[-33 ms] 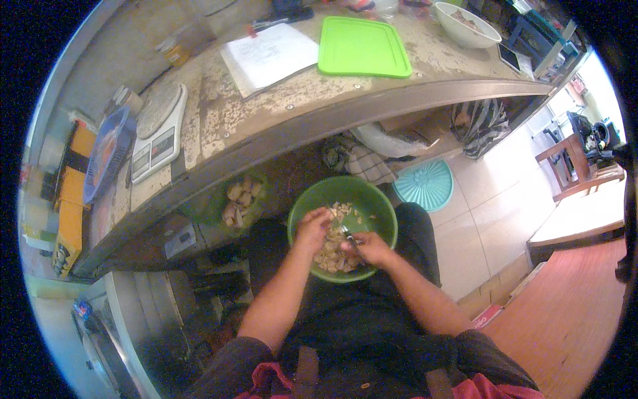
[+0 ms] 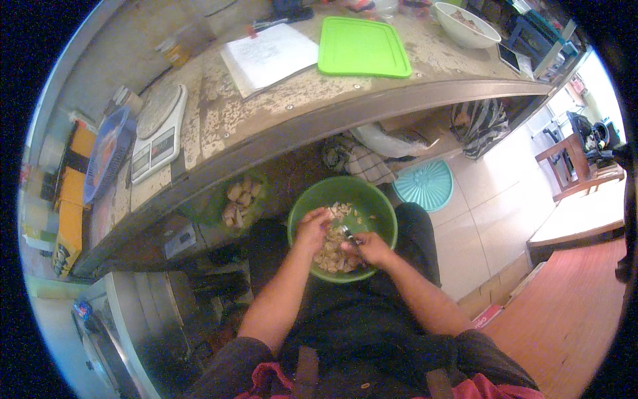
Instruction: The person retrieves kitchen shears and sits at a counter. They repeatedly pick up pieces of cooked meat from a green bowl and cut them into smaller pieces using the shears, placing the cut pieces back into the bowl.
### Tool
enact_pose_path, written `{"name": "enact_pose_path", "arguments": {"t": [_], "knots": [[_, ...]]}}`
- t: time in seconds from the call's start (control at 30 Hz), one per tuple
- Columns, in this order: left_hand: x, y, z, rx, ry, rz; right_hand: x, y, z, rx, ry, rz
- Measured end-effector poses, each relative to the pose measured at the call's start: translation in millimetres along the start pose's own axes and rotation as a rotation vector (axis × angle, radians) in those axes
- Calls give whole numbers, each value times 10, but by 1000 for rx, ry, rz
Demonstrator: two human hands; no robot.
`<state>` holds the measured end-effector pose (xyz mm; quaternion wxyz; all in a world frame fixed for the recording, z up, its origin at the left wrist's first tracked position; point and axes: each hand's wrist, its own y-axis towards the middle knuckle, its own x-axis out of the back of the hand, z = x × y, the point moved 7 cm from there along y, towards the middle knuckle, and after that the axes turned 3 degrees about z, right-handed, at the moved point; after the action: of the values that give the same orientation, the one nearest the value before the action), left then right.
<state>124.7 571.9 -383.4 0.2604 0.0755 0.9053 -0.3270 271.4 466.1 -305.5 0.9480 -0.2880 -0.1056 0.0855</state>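
Observation:
A green bowl (image 2: 384, 211) rests on my lap, filled with pale peeled pieces (image 2: 329, 258). My left hand (image 2: 312, 226) is inside the bowl, fingers closed around one pale piece. My right hand (image 2: 370, 250) is beside it, over the bowl's middle, gripping a small knife (image 2: 349, 234) whose blade points toward the left hand. The two hands almost touch. Left of the bowl, under the counter, a second green container (image 2: 239, 199) holds larger pale chunks.
A worn counter (image 2: 279, 113) runs above my knees, carrying a green cutting board (image 2: 362, 46), papers (image 2: 269, 56), a kitchen scale (image 2: 159, 130), a blue basket (image 2: 106, 153) and a white bowl (image 2: 465, 26). A teal round lid (image 2: 425, 184) lies on the tiled floor at right.

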Motion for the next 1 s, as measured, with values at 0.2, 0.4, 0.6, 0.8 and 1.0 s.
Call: {"name": "enact_pose_path", "arguments": {"t": [0.2,0.4,0.6,0.8,1.0], "knots": [[-49,-24,-13,-11,-57,3,44,21,13,-6,-42,-110],[-84,-24,-68,-36,-127,13,-17,27,-4,23,98,-12],[-71,38,32,-43,-114,53,-63,76,-81,12,123,29],[-49,30,103,-17,-119,35,-21,-9,33,-17,88,50],[-48,-3,69,-6,-117,22,23,-62,104,21,46,-29]]}}
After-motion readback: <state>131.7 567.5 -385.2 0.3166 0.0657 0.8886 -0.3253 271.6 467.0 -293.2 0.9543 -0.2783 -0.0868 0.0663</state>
